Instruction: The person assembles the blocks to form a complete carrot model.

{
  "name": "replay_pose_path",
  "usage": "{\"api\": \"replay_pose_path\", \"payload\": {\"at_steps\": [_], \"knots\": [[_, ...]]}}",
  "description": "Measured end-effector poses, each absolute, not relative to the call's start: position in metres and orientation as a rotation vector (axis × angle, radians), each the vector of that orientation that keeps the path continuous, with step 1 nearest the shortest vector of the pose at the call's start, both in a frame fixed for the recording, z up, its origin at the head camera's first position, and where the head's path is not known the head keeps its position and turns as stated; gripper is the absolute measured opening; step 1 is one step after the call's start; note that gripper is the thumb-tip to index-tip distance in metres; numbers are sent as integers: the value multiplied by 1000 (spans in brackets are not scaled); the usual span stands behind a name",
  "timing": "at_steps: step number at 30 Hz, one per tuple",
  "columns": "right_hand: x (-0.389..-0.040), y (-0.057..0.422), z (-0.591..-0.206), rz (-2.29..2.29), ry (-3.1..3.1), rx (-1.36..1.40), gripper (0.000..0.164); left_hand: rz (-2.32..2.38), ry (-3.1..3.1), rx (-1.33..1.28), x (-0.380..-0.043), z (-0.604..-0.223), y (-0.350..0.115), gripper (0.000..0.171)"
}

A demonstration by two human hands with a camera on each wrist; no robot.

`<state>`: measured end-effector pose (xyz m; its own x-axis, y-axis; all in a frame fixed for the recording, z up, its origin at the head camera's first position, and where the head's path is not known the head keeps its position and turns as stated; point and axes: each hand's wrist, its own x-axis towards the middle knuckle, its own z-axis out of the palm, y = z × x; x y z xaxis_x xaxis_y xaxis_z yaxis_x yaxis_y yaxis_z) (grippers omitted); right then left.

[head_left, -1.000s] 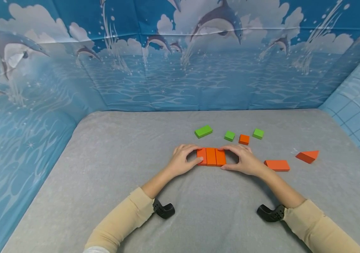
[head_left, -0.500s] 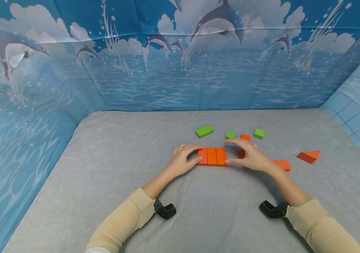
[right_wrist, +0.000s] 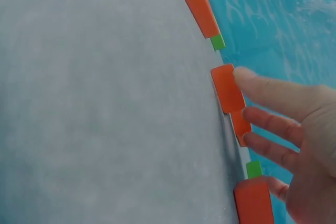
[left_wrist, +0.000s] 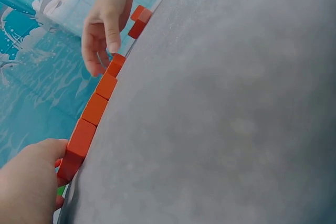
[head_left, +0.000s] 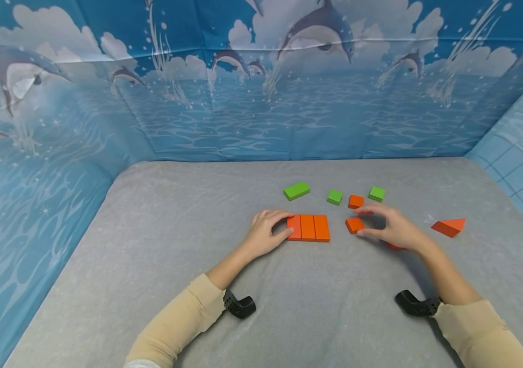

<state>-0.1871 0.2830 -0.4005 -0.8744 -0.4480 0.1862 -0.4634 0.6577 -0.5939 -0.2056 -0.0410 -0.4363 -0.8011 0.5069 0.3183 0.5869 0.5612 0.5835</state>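
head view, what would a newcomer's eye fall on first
Probably the row of three orange blocks, vivid against the gray cloth near the middle, with the left hand gripping its left end. Just right of it, the right hand is at a smaller orange block. Behind rises a blue dolphin-print backdrop.

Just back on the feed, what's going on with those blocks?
A person has blocks laid out on a grey cloth. Their left hand pinches the leftmost of three orange rectangular blocks lined up side by side. Their right hand is open at a small orange rectangular block, which sits apart, right of that row; whether the thumb touches it is hard to tell. Farther back lies a green rectangular block, and an orange triangular block lies off to the right.
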Motion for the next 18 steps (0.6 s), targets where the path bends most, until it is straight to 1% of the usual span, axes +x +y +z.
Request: {"api": "replay_pose_path", "payload": {"at_steps": [9,18], "knots": [[-189,287,-407,1042,-2928,691,40,-1054,-2677,-929,-206,-437,-41,38],[-188,283,-407,972,-2892,693,36,-1033,-2678,-929,-205,-437,-41,38]]}}
